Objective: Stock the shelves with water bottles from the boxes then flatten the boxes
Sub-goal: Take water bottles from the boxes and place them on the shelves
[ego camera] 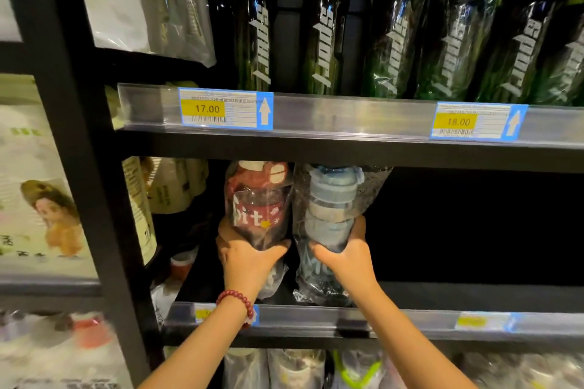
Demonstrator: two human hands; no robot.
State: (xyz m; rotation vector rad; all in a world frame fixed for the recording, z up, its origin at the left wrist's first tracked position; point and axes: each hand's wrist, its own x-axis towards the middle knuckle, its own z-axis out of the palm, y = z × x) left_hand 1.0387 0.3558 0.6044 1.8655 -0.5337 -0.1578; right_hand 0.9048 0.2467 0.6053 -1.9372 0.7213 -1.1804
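Head view: at frame centre, a red wrapped water bottle (257, 208) is gripped by the left hand (249, 259) and a blue one (328, 230) by the right hand (347, 254), both upright on the middle shelf (410, 319). Slick plastic wrap could slip; caps could catch the upper shelf (347, 136).

Glossy, crinkled clear plastic wraps both bottles (257, 208); matt black shelf (474, 297)

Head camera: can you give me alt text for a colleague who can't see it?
Two hands each grip a plastic-wrapped water bottle on a dark store shelf: the left hand holds a red bottle, the right hand a blue bottle. Black and green sport bottles fill the shelf above.
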